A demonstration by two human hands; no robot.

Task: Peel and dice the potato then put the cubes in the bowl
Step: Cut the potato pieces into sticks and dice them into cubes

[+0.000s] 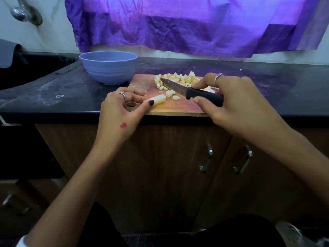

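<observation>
Left hand (119, 111) pinching potato strip (156, 100) flat on cutting board (178, 107). Right hand (236, 106) wrapped round knife (188, 90), blade raised over cubes (178, 80). Bowl (108, 68) just beside board's far left corner.

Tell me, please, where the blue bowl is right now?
In the head view, the blue bowl stands on the black counter, just beyond the far left corner of the wooden cutting board, left of the pile of potato cubes.

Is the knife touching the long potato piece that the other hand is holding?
Apart. In the head view the knife, gripped by the right hand, is raised, and bare board shows between its blade and the potato stick pinched by the left hand.
</observation>
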